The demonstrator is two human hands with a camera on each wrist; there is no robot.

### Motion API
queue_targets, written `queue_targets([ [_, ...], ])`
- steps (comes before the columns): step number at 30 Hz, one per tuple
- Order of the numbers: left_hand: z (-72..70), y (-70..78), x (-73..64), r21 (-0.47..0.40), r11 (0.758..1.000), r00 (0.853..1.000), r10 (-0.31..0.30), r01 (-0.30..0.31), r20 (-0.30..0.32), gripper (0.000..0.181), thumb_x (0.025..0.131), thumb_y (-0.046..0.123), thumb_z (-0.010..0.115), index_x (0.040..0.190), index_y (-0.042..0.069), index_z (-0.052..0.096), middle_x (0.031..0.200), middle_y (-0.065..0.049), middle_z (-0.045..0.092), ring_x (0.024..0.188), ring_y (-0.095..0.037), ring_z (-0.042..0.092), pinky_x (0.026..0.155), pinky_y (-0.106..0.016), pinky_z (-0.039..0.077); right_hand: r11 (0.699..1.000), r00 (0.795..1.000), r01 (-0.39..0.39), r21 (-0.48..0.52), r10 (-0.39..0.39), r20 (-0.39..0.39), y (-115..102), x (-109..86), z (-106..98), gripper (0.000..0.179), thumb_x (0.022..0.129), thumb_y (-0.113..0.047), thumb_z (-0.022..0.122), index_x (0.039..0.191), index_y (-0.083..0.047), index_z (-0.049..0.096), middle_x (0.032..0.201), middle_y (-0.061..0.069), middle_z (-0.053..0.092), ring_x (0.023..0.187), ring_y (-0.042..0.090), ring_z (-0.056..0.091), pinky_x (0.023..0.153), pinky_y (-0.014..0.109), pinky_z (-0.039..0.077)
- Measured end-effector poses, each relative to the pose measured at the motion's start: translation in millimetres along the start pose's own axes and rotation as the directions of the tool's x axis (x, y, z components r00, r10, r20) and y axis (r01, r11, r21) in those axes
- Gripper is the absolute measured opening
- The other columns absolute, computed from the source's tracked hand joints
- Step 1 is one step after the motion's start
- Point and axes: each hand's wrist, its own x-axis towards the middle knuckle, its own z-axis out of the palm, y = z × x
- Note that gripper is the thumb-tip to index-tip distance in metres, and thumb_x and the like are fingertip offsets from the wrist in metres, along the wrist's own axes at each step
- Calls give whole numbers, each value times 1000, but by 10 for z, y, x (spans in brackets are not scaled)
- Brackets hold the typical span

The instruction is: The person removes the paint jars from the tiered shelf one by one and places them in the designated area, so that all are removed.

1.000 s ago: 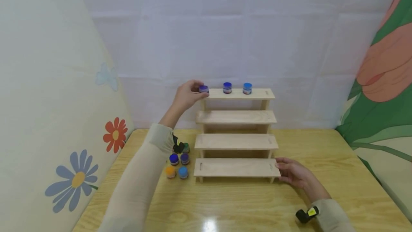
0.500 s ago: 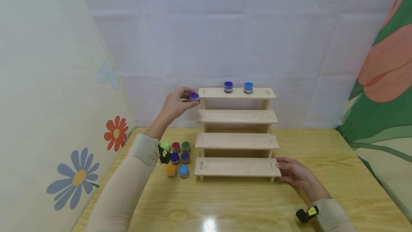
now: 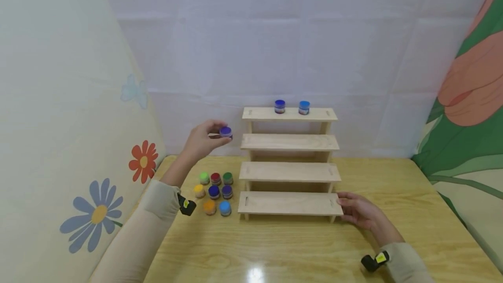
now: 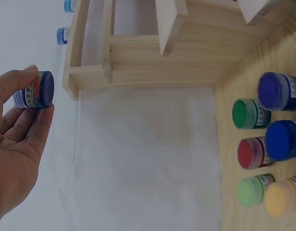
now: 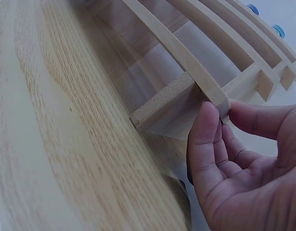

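Between thumb and fingers my left hand point(image 3: 202, 140) pinches a small paint jar point(image 3: 225, 132) with a purple-blue lid, held in the air left of the wooden tiered shelf point(image 3: 291, 170). In the left wrist view the jar point(image 4: 35, 90) shows its printed label and lid. My right hand point(image 3: 359, 211) grips the right end of the shelf's lowest step; in the right wrist view thumb and fingers pinch the board's corner point(image 5: 220, 103). On the top step stand a dark blue jar point(image 3: 280, 107) and a light blue jar point(image 3: 304, 108).
Several paint jars stand grouped on the wooden table point(image 3: 251, 248) left of the shelf, among them a red jar point(image 3: 215, 179), an orange jar point(image 3: 209, 207) and a light blue jar point(image 3: 225, 208). A white cloth point(image 3: 275, 38) hangs behind; flower-printed panels flank both sides.
My left hand has drawn the purple-blue jar away from the top step's left end, moving left and down. The jars on the table have come into full view. My right hand stays put.
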Motion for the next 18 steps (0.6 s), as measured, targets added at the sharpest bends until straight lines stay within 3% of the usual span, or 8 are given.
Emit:
queue_targets([
  [10,-38,-222,-287,-23,1000,1000,-1,1,5,50,93,21,75,137,5,58,128,-21,65,117,-38,64,95,-44,58,1000,1000,2,-3,-2,2,-16,-6,23,55,103,-13,57,149,5,34,99,0,71,85,12,68,68,22,59],
  [18,-52,-424,-499,-12,999,999,-30,30,14,50,94,20,75,137,2,57,127,-23,65,117,-40,64,98,-48,56,1000,1000,0,6,0,-7,-3,11,-8,55,102,-13,58,148,5,35,99,1,71,84,12,68,67,22,59],
])
